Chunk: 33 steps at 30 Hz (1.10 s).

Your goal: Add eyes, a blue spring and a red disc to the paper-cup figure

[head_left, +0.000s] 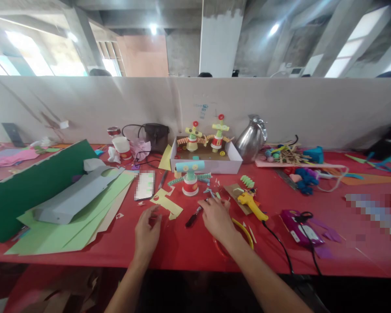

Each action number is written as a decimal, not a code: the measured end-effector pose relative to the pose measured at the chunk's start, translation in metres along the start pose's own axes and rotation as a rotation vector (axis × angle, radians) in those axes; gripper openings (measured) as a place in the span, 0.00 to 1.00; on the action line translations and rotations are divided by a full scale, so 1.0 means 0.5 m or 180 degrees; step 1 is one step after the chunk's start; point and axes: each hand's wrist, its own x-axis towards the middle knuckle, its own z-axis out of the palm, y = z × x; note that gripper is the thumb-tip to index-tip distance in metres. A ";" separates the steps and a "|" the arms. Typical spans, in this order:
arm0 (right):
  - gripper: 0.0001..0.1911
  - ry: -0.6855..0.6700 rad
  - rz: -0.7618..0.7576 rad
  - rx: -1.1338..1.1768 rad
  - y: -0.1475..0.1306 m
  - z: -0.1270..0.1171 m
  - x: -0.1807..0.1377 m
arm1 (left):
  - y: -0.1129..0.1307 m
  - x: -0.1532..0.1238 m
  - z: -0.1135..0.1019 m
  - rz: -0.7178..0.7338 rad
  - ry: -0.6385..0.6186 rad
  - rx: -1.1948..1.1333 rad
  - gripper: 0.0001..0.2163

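Observation:
My left hand (147, 231) hovers over the front of the red table, fingers loosely curled and apart, with nothing visible in it. My right hand (217, 217) reaches down to its right, fingers bent and spread over small paper scraps. Close by its fingertips lies a dark-handled tool (193, 217); its tip is partly hidden by the hand. Behind both hands stands a paper-cup figure (190, 187) with a blue tube head and green folded-paper arms. Cut yellow paper (169, 203) lies between the left hand and the figure.
A yellow glue gun (252, 205) and a yellow tape ring (247, 232) lie right. Two similar figures stand in a white box (208, 166), beside a steel jug (250, 141). A phone (145, 184) and paper sheets (81, 217) are left; a purple box (301, 228) sits right.

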 end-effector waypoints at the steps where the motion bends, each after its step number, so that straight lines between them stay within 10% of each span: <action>1: 0.21 -0.0002 -0.0042 0.0025 0.001 0.001 -0.002 | -0.001 0.001 0.001 0.0044 -0.0045 0.0101 0.17; 7: 0.22 -0.0012 -0.0250 0.0188 0.002 0.003 -0.005 | 0.022 -0.003 0.007 0.0673 -0.0477 0.0702 0.12; 20: 0.10 0.0845 -0.0266 0.0710 0.087 0.000 0.033 | 0.061 0.146 -0.022 0.0108 0.0127 0.0894 0.13; 33: 0.09 0.0785 -0.0389 0.1023 0.067 0.025 0.032 | 0.106 0.185 0.076 -0.0184 -0.0097 -0.0350 0.16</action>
